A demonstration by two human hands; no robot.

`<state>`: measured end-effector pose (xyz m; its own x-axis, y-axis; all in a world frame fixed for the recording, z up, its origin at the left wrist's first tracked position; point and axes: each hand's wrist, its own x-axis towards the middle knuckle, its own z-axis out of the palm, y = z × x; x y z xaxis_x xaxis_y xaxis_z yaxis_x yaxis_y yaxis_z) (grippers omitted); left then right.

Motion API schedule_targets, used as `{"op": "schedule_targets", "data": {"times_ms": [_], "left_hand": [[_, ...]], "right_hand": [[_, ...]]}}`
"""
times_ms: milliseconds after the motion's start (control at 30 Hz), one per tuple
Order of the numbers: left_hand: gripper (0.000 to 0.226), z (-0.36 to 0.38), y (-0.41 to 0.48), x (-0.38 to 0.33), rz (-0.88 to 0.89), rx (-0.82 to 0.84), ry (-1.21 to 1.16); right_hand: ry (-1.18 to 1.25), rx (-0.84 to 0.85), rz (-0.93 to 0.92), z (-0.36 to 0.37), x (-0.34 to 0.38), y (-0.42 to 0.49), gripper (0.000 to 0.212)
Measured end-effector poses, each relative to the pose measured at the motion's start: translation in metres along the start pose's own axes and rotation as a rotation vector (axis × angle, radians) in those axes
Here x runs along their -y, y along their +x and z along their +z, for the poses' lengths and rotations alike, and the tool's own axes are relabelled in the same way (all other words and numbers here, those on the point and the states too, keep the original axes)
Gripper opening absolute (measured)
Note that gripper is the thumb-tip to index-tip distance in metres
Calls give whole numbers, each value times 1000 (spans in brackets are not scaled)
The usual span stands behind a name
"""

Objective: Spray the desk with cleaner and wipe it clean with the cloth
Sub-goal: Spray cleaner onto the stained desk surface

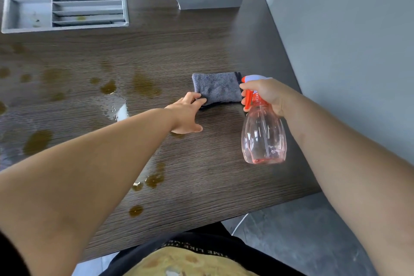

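Note:
A dark wood-grain desk (pixel 183 51) carries several brown stains and a wet patch (pixel 116 107) toward its left half. A folded grey cloth (pixel 218 88) lies right of the middle. My left hand (pixel 187 114) reaches across and its fingertips pinch the cloth's near left corner, thumb resting on the desk. My right hand (pixel 266 94) grips the neck of a clear pink spray bottle (pixel 264 136) with an orange trigger, held above the desk just right of the cloth. A little liquid sits at the bottle's bottom.
A grey recessed organiser tray (pixel 65 13) with slots sits at the desk's far left. A grey partition wall (pixel 347 40) bounds the desk's right side. The desk's near edge runs diagonally above my lap, with grey floor (pixel 302 237) beyond it.

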<state>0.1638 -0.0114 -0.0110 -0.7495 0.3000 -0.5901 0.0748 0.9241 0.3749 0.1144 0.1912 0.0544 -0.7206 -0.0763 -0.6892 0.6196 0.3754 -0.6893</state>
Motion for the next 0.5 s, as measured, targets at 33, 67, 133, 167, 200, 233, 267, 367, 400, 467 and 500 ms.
{"op": "schedule_targets", "data": {"times_ms": [33, 67, 133, 167, 200, 233, 267, 367, 400, 467, 500], "left_hand": [[87, 0, 0, 0, 3, -1, 1], [88, 0, -1, 0, 6, -3, 0], [91, -1, -1, 0, 11, -6, -12], [94, -1, -1, 0, 13, -4, -19], [95, -1, -1, 0, 15, -3, -25], [97, -1, -1, 0, 16, -2, -28], [98, -1, -1, 0, 18, -2, -29], [99, -1, -1, 1, 21, -5, -26], [99, -1, -1, 0, 22, -6, -27], [99, 0, -1, 0, 19, -8, -26], [99, 0, -1, 0, 17, -9, -26]], "right_hand": [[-13, 7, 14, -2, -2, -2, 21], [-26, 16, 30, -4, -3, -3, 23], [-48, 29, 39, -6, -7, -5, 27], [-52, 35, 36, -7, -10, -6, 28], [-49, 43, 31, -7, -13, -7, 27], [-38, 54, 31, -6, -15, -9, 28], [-30, 67, 36, -4, -18, -10, 28], [-102, 102, 67, 3, -20, -15, 27], [-120, 110, 69, 7, -20, -16, 30], [-118, 120, 55, 15, -19, -17, 31], [-105, 127, 44, 19, -18, -18, 28]]}}
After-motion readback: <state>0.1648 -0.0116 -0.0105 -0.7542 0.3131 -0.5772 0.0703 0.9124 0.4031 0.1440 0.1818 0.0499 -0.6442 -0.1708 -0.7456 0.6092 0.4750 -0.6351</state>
